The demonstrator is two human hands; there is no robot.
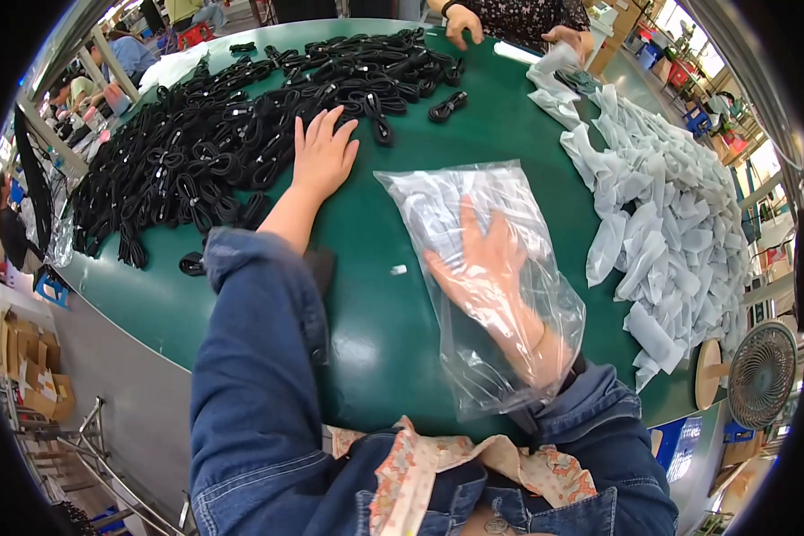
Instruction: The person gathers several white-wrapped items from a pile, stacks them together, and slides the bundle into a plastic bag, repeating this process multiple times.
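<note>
My left hand (323, 159) reaches to the near right edge of a broad heap of black coiled cables (223, 134). Its fingers are spread, the fingertips beside the nearest bundles. My right hand (489, 255) is seen through a large clear plastic bag (545, 295), with the wrist inside it too. Its fingers are spread flat over whitish packets (438, 210) in the bag's far end. What those packets contain cannot be made out clearly. One coiled cable (448, 106) lies apart from the heap, beyond the bag.
A long pile of whitish wrapped packets (670, 232) lines the right side of the green table (366, 357). Across the table are another person's hands (463, 25). A small white scrap (398, 270) lies near the bag. A round fan (761, 373) stands at the right edge.
</note>
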